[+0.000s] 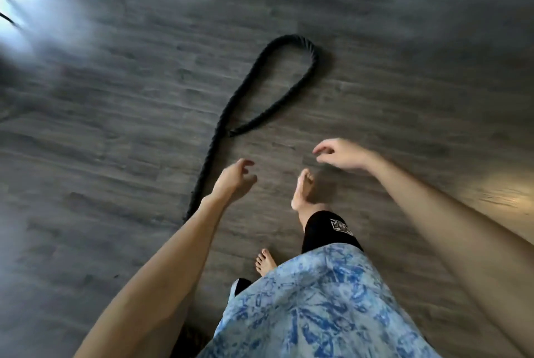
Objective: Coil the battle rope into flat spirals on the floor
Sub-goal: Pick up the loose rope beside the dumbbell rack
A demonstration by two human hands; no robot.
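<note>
Lying lengthwise away from the person, battle rope (261, 74) hairpinned back, both hands' fingers (245, 165) apart, empty

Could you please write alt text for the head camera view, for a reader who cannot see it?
A black battle rope lies in one open hairpin loop on a grey wood-look floor, not yet coiled. The person's left hand and right hand reach forward, open and empty, above bare feet.
</note>
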